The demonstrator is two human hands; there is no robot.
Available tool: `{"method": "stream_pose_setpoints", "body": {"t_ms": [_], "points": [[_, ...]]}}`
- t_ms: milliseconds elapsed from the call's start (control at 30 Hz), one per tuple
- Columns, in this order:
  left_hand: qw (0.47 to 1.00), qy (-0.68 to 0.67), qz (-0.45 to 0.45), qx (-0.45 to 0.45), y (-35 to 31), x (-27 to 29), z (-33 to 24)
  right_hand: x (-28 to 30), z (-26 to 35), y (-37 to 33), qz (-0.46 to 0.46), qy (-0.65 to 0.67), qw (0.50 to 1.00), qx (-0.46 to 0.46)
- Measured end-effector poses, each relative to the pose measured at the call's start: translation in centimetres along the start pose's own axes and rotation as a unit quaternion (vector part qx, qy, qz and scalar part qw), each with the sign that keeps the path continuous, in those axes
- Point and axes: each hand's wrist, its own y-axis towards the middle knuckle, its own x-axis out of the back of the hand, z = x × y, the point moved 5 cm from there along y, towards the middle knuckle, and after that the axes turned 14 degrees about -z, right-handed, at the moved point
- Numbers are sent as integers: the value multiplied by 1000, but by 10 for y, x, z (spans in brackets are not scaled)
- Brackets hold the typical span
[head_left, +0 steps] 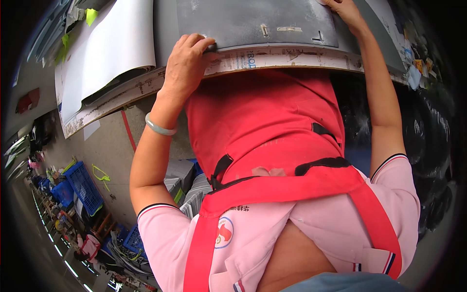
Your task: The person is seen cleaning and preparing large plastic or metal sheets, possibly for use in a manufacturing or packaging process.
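A dark grey flat panel (pixel 233 24), scuffed white in places, lies on a wider grey sheet (pixel 165 29) at the table's near edge. Two small slots edged with pale tape and an L-shaped cutout show near its front right. My left hand (pixel 185 61) is closed at the panel's front left corner, its fingers curled over a small dark thing that I cannot make out. My right hand (pixel 344 14) is at the panel's far right side, with fingertips pinched together over something pale, partly cut off by the picture's upper edge.
A large white sheet (pixel 114 44) curls over the table's left part. The worn table edge (pixel 287 58) runs across in front of my red apron (pixel 262 117). Blue crates (pixel 83 187) stand on the floor at left. Black plastic-wrapped bundles (pixel 418 131) are at right, below scraps.
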Motion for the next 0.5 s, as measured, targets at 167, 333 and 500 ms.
{"method": "stream_pose_setpoints", "body": {"t_ms": [167,333,500], "points": [[1000,-15,6,19,1,-5,-2,4,-7,0,-16,0,1000,22],[1000,-22,-4,23,-1,-3,0,3,3,-4,4,-11,1000,21],[998,-44,-15,29,0,-4,1,5,3,-4,21,-10,1000,0]]}}
